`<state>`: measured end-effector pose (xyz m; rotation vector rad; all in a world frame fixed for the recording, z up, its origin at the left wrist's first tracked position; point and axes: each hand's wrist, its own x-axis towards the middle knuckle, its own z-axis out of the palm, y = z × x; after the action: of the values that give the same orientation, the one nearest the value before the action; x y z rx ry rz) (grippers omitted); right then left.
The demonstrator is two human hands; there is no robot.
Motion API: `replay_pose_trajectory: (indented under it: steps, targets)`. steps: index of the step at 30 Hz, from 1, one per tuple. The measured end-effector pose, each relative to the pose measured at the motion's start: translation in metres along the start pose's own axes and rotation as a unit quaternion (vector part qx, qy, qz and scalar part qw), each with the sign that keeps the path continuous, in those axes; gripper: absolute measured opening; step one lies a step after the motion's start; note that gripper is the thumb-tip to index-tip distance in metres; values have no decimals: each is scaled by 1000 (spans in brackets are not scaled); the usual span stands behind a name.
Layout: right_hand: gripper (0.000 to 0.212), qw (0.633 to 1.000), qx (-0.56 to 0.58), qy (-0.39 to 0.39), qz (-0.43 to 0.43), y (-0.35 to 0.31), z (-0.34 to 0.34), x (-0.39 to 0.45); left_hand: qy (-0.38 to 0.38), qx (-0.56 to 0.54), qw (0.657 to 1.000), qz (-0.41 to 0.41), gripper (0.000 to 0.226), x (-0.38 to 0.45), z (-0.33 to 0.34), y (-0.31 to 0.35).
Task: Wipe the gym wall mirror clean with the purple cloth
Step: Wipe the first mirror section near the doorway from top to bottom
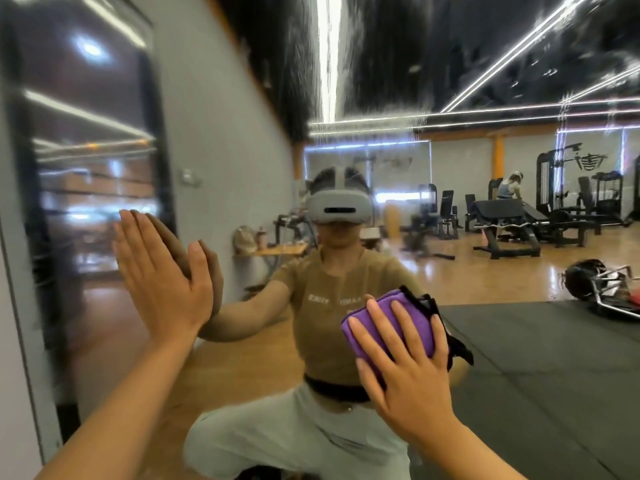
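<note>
The wall mirror (485, 341) fills most of the view, and I see my own crouching reflection in it. My left hand (159, 275) lies flat against the glass with straight fingers, touching its reflection. My right hand (405, 365) presses a folded purple cloth (398, 323) against the mirror at lower right, fingers spread straight over it. The cloth has a black trim that shows at its right edge. Streaks and droplets mark the upper part of the glass.
The mirror's left edge meets a grey wall strip (17, 358) at far left. Reflected in the glass are gym benches and machines (512, 223), a barbell with plates (602, 285) on a black mat, a wooden floor and another person far back.
</note>
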<state>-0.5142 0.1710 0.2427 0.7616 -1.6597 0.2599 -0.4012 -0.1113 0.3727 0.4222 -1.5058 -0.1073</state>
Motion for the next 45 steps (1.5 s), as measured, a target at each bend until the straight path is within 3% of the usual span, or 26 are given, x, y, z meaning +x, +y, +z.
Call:
replay_pose_trajectory:
  steps: [4,9,12,18,23,34,41,45]
  targets:
    - [57,1000,7,18,-13,9,-11,53,-7,-2,1000,-6,76,1,-1,0]
    - [57,995,23,77,65,37,-32,194,5,-3,1000,-4,77,1,-1,-1]
    - [57,993,18,85,83,42,-38,229,-1,-5,1000,-11,78,1,0,-1]
    - [60,992,6,85,93,21,-19,145,-5,-3,1000,-5,80,3,3,-4]
    - [59,997,-22,42,62,5,-5,67,9,-9,1000,-3,80,2,5,-4]
    - [59,996,3,63,69,33,-32,205,-8,-15,1000,-3,81,1,-1,-4]
    - [60,994,-4,77,82,2,-8,99,-8,-19,1000,4,80,1,1,-2]
    - [59,997,-35,31,59,-5,-1,52,-12,-18,1000,5,80,1,1,-4]
